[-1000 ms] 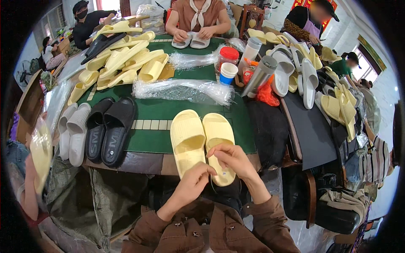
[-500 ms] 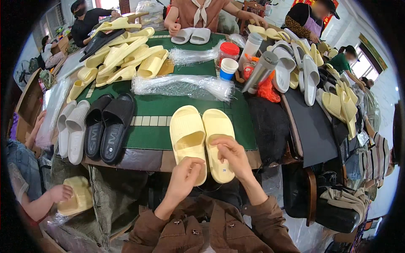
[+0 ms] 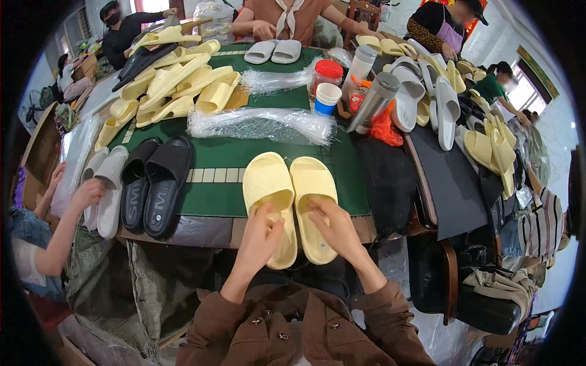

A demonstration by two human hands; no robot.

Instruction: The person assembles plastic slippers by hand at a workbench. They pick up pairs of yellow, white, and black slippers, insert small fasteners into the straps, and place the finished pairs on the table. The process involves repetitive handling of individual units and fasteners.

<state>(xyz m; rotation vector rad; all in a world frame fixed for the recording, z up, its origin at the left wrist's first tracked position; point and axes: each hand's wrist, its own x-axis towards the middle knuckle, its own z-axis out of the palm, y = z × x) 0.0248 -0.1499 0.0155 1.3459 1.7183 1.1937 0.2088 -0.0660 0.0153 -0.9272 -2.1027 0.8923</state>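
Note:
Side by side at the table's near edge lie two pale yellow slide slippers, the left slipper [image 3: 267, 177] and the right slipper [image 3: 314, 176], toes pointing away from me. My left hand [image 3: 264, 233] is over the left slipper's footbed, its fingers curled together by the strap opening. Over the other footbed, my right hand [image 3: 336, 227] has its fingertips bent in under the strap's edge. Both hands look closed. Whatever may be between the fingers is too small or hidden to make out.
Black slides [image 3: 165, 183] and grey slides [image 3: 108, 195] stand left, a neighbour's hand [image 3: 89, 193] on the grey ones. Bundles of clear plastic strands [image 3: 262, 125] lie beyond my slippers. Yellow slippers [image 3: 177, 85] pile at far left; a tumbler [image 3: 373, 100] and red-lidded jar [image 3: 328, 74] stand right.
My left hand has moved up to the strap opening. At left, the neighbour's hand has gone from a yellow slipper up to the grey slides, and that yellow slipper is out of sight.

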